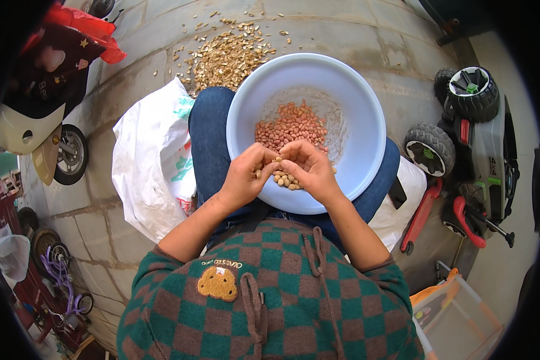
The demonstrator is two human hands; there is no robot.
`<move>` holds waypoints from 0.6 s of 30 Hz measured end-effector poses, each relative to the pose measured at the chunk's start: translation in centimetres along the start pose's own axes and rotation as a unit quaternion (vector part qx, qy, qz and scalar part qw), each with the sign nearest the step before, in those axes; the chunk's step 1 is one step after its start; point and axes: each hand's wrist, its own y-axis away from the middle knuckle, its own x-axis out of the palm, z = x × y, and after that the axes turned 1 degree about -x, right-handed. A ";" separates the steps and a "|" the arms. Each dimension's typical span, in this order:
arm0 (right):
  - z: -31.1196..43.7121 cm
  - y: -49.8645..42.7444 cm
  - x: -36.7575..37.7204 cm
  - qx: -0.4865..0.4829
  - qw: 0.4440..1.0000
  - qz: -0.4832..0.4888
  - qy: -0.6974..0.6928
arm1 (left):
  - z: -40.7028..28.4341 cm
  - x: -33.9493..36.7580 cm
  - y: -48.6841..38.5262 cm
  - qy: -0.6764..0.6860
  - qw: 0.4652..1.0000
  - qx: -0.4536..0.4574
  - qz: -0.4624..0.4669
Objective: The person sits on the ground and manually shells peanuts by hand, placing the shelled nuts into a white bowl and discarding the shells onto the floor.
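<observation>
A peanut in its shell (pixel 276 159) is pinched between the fingertips of my left hand (pixel 250 172) and my right hand (pixel 312 170). Another unshelled peanut (pixel 258 173) shows against the curled fingers of my left hand. Both hands are over the near side of a pale blue plastic basin (pixel 369 135), which rests on my lap. Inside it, shelled reddish peanut kernels (pixel 292 123) lie heaped beyond my fingers. A small group of unshelled peanuts (pixel 287 181) sits below my hands, partly covered by them.
Broken peanut shells (pixel 227 56) are piled on the tiled floor past the basin. A white woven sack (pixel 148 157) lies at my left. On the right are a toy ride-on car (pixel 481 144), a red scooter (pixel 423 216) and a dark phone (pixel 397 194). A motor scooter (pixel 49 139) stands far left.
</observation>
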 end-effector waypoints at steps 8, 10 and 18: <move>0.0 0.3 -0.5 0.000 1.000 0.004 0.020 | 0.6 0.9 0.3 0.042 0.998 0.026 -0.023; -0.1 0.3 -0.4 0.021 0.999 -0.013 -0.033 | 0.7 1.3 0.4 0.124 0.992 -0.013 -0.025; -0.2 0.0 -1.9 0.028 0.996 -0.074 -0.046 | 0.9 0.7 0.1 0.375 0.903 -0.209 0.018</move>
